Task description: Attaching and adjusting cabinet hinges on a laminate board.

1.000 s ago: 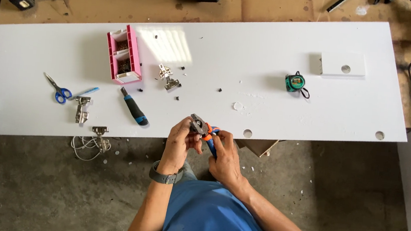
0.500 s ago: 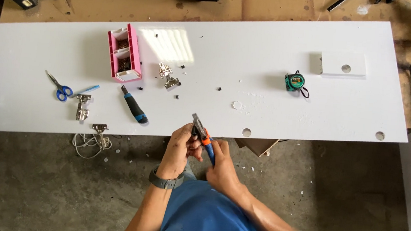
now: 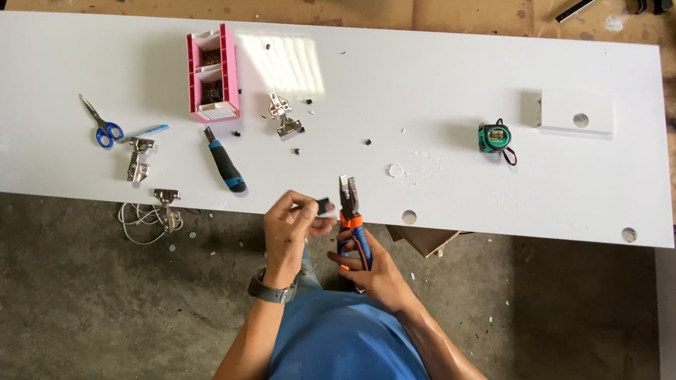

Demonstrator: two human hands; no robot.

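Down at the near edge of the white counter, orange and blue pliers were gripped by the right hand, with the metal nose lying over the board's edge. A small dark piece was pinched by the left hand, just beside the pliers. A blue-handled knife and pink box were left farther off.

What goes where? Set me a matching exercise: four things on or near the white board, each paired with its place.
Things:
1. pliers
2. scissors
3. tape measure
4. pink box

Places:
A. far left on the white board
B. in the right hand
C. right of middle on the board
D. near the board's far edge, left of middle

Pairs: 1-B, 2-A, 3-C, 4-D
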